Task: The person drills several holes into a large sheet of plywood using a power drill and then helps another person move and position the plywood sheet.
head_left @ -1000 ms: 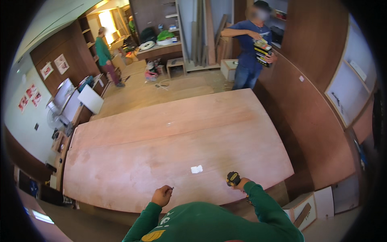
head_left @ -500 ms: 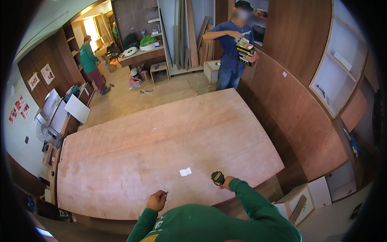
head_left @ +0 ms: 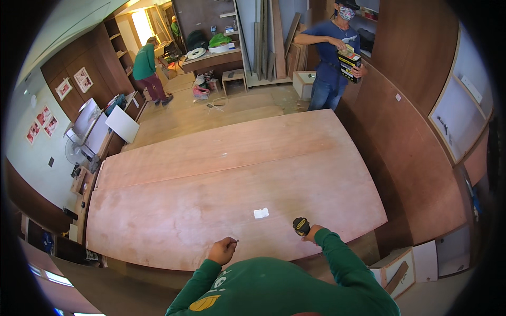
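Observation:
My right hand (head_left: 314, 233) is closed round a black-and-yellow cordless drill (head_left: 301, 226), held over the near right part of a large reddish plywood sheet (head_left: 237, 192). My left hand (head_left: 222, 251) is closed in a pinch above the sheet's near edge. A small, dark, pin-like piece (head_left: 237, 240) pokes out from its fingertips, too tiny to name for sure. Between and beyond the two hands, a white paper scrap (head_left: 261, 213) lies on the wood. A seam runs lengthwise across the sheet's far half.
A co-worker (head_left: 332, 58) stands past the far right corner, holding a black-and-yellow box (head_left: 350, 67). Another person (head_left: 146, 68) bends at the far left. A fan (head_left: 79, 151) and white board (head_left: 123, 125) line the left side. Open wooden boxes (head_left: 396, 276) sit at lower right.
The whole view has swung, so the scene sits farther right. The person at the far left leans further forward. Both my hands keep their hold, with little movement over the sheet.

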Demonstrator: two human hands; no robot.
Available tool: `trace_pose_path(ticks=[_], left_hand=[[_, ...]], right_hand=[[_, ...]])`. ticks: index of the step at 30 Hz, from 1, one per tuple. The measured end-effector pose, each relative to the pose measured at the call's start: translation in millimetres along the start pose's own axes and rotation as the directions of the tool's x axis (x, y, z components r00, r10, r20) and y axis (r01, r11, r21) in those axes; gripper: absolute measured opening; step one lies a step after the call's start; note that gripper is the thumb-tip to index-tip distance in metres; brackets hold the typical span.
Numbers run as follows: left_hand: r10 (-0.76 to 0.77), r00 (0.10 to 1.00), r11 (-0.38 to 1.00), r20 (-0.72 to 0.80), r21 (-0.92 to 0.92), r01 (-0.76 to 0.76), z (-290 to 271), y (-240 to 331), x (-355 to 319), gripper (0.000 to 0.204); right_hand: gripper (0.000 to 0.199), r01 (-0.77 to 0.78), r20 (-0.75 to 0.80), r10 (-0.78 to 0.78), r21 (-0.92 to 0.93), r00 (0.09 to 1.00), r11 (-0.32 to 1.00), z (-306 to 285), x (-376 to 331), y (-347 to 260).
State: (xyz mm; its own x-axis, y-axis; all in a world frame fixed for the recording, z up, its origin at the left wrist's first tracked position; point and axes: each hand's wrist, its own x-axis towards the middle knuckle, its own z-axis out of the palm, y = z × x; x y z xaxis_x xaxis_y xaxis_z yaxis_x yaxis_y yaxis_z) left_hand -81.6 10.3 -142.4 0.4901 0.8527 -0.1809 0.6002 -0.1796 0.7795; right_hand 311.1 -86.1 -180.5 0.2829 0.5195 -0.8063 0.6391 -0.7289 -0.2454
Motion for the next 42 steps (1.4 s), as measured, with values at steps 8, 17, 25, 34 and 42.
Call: trace_pose_path(ticks=[8,17,25,34,42], left_hand=[[0.023,1.0,1.0,-0.003,-0.021,-0.023,6.1,-4.5,-6.0,0.018],[0.056,0.998,0.998,0.01,0.001,-0.056,9.8,7.5,0.9,0.017],[0.068,0.997,0.998,0.025,-0.005,-0.068,8.6,8.0,2.6,0.018],[0.089,0.995,0.996,0.046,0.006,-0.089,15.4,13.9,-0.8,0.018],[0.032,0.998,0.995,0.046,0.093,-0.036,26.1,-11.5,9.4,0.022]], right_hand=[[0.046,0.091,-0.032,-0.097,-0.164,0.995,0.982,7.2,8.5,-2.3],[0.046,0.129,-0.024,-0.138,-0.22,0.99,0.967,1.7,7.0,-5.6],[0.047,0.081,-0.011,-0.084,-0.164,0.996,0.983,1.3,8.4,-6.1],[0.047,0.04,0.01,-0.04,-0.105,0.999,0.994,-1.9,2.1,2.2],[0.052,0.135,0.012,-0.135,-0.065,0.991,0.989,9.5,50.7,19.0]])
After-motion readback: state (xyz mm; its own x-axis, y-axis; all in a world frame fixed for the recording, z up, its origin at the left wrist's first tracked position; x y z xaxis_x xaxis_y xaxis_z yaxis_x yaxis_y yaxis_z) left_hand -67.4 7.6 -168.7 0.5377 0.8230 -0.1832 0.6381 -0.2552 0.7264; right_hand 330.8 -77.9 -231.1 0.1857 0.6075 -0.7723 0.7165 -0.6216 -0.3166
